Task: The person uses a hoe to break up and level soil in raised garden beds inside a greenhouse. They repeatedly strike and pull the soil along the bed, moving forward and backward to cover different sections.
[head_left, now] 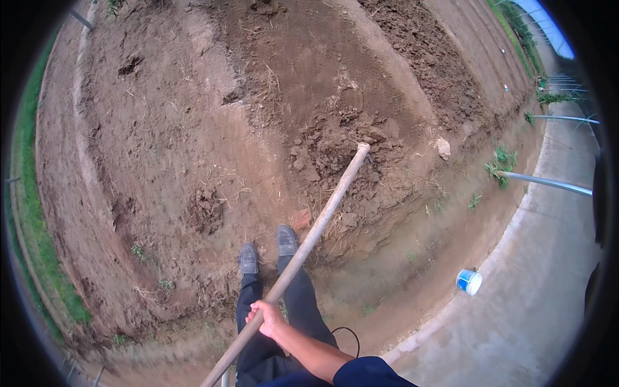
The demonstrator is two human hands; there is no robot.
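My right hand (267, 318) is wrapped around a long wooden tool handle (323, 217), which runs slantwise from the bottom edge up to the dug soil. The handle's far end is over a patch of loose, broken clods (329, 140); no tool head can be made out there. My left hand is out of view. Under the handle are my dark trousers and two grey shoes (287, 240), standing on bare earth. A reddish brick-like piece (302, 219) lies just ahead of the shoes.
To the right, a blue and white bucket (468, 282) lies on its side by the edge of a concrete path (527, 309). Metal hoop pipes (546, 183) rise beside it. A pale stone (442, 149) and a strip of turned soil (430, 53) lie farther off. Grass (29, 193) borders the left.
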